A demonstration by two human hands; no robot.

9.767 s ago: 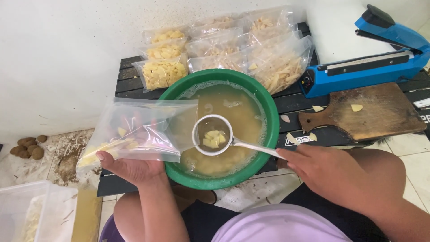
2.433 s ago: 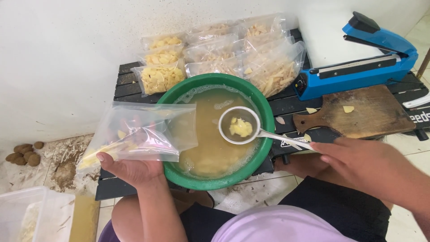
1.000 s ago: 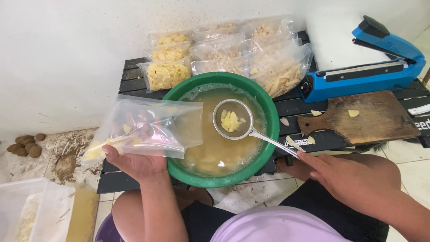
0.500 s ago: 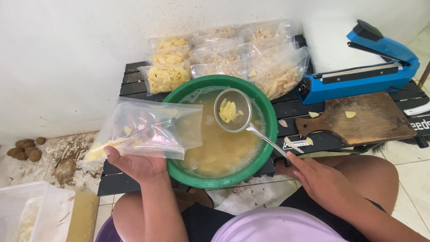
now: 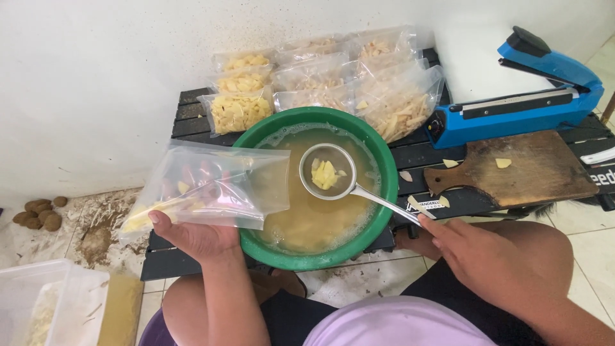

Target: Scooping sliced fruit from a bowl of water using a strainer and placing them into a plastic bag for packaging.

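Strainer handle: its end is hidden inside the right hand point(image 5: 487, 256).
Left hand point(image 5: 192, 238): the fingers lie under the clear plastic bag point(image 5: 211, 186), seen only dimly through it.
Green basin point(image 5: 384, 192): its left rim is covered by the bag; the cloudy yellow liquid hides what lies in it.
White tub point(image 5: 45, 301): cut off at the lower left edge.
Blue heat sealer point(image 5: 519, 109): its right end reaches the frame edge.
Filled bags point(image 5: 320, 83): the rear ones overlap, contents too small to tell.
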